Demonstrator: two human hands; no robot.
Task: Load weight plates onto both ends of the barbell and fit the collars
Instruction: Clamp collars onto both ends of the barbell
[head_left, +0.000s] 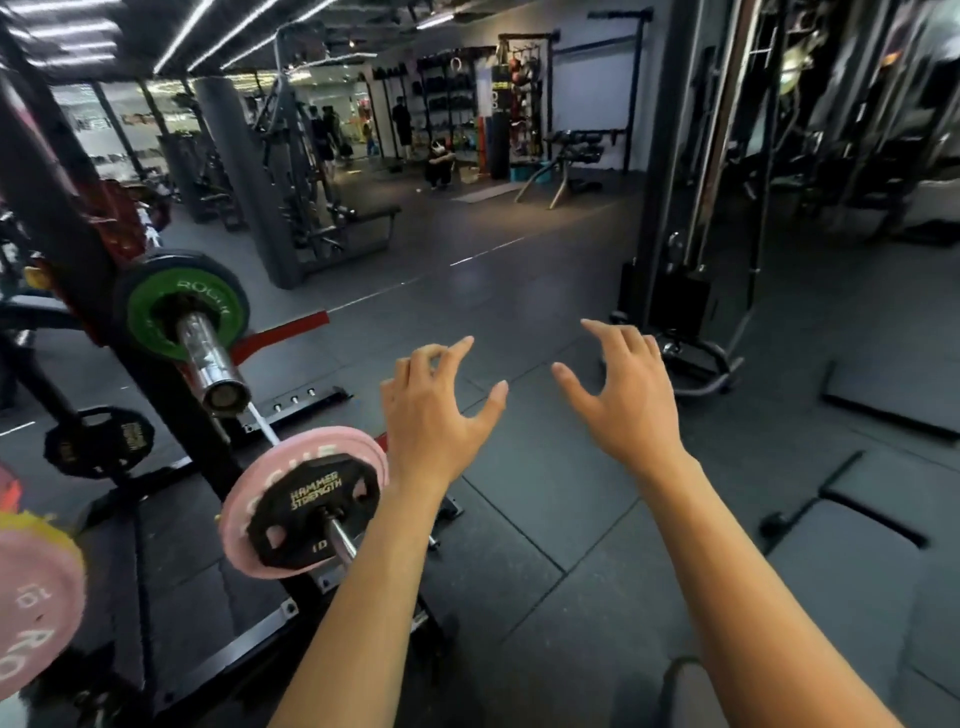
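Both hands are out in front, over the dark rubber floor, holding nothing. Left hand: fingers apart, loosely curled, thumb out to the right. Right hand: same, fingers spread and bent, thumb pointing left toward the other hand. Neither touches any plate or bar. The barbell sleeve is at left, chrome, its end facing the camera, resting on the black rack upright. A green plate sits on that sleeve, with a black plate edge right behind it; the outer part of the sleeve is bare and carries no collar. Below it, lower on the rack, a storage peg holds a pink plate with a smaller black plate marked Hammer Strength in front of it, touching. The left forearm passes just beside that stack, on its right. Another small black plate hangs further left on the rack. A second pink plate is at the bottom-left edge, blurred and partly cut off. A cable machine stands ahead right, well apart from the hands. Mats lie on the floor at right. People in the far background are too small to describe.
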